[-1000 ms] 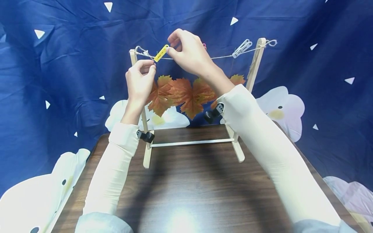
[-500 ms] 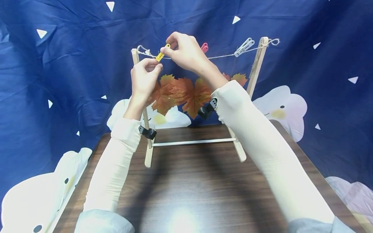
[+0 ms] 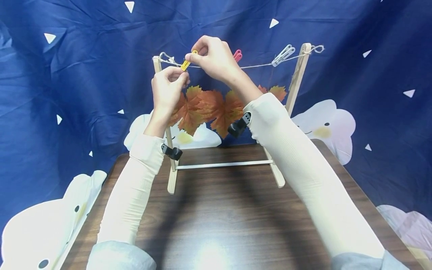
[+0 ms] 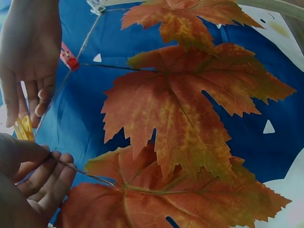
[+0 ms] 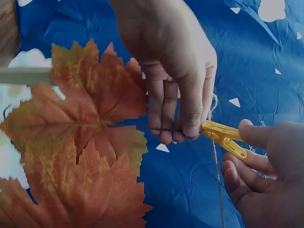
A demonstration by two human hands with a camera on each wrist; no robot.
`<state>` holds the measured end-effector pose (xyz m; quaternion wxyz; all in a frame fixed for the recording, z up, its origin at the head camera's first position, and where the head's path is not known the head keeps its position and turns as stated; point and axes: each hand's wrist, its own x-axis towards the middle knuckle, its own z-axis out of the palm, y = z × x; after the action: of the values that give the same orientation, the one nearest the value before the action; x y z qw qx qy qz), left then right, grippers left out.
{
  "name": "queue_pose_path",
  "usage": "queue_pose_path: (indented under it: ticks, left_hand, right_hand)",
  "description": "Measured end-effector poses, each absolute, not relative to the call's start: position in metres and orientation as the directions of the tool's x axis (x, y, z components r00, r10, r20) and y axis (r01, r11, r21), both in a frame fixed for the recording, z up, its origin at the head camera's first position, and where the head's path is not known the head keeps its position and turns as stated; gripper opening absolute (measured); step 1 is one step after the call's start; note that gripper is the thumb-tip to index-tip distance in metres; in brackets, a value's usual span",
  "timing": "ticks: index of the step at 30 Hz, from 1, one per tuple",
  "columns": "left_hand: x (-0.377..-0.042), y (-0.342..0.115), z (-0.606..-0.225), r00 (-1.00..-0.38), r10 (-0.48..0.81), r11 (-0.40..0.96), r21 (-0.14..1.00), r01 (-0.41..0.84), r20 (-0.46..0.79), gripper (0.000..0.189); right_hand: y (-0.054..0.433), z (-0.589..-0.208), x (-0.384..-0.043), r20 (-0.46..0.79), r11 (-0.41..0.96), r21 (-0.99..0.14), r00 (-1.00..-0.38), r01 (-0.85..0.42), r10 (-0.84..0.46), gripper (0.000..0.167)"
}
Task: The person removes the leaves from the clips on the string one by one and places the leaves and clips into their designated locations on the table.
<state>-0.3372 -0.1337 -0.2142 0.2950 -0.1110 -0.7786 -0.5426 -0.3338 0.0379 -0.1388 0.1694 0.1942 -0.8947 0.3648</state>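
Observation:
My right hand (image 3: 216, 58) pinches a yellow clothespin (image 5: 222, 134) by its handle ends, between thumb and fingers. The clothespin's nose is at the twine (image 5: 217, 175), against the left hand's fingertips. Below it, my left hand (image 3: 166, 88) pinches the thin stem (image 4: 71, 167) of an orange maple leaf (image 4: 156, 199) between thumb and fingers. The leaf hangs out from that stem. Whether the clothespin's nose grips the stem is hidden by the fingertips. Further along the twine, a pink clothespin (image 4: 69, 57) holds the stem of another maple leaf (image 4: 175, 104).
The twine runs between two wooden posts (image 3: 297, 77) joined low by a white rod (image 3: 224, 165). Near the right post a pale clothespin (image 3: 283, 55) sits on the twine, with another leaf (image 3: 277, 92) below. The stand is on a dark wooden table (image 3: 216, 210) before a blue cloth (image 3: 84, 75).
The left hand has moved right and up, its fingertips now right at the yellow clothespin's nose. The right hand has shifted slightly left, uncovering the pink clothespin. Little differs over the last half second.

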Motion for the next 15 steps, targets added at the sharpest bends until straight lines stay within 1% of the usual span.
queue_pose_path:
  ticks: [3, 8, 15]
  left_hand:
    - [-0.3379, -0.1335, -0.214, -0.798, -0.149, 0.379, 0.779, 0.5, 0.584, 0.017]
    - [-0.3385, -0.134, -0.2132, -0.801, -0.15, 0.356, 0.788, 0.503, 0.579, 0.016]
    - [-0.3374, -0.1346, -0.2107, -0.806, -0.151, 0.365, 0.789, 0.493, 0.573, 0.017]
  right_hand:
    - [0.0375, -0.1392, -0.335, 0.448, 0.642, -0.609, -0.87, -0.465, -0.205, 0.037]
    - [0.036, -0.1385, -0.3363, 0.466, 0.639, -0.608, -0.863, -0.471, -0.194, 0.034]
    - [0.0331, -0.1386, -0.3385, 0.489, 0.628, -0.62, -0.858, -0.47, -0.159, 0.029]
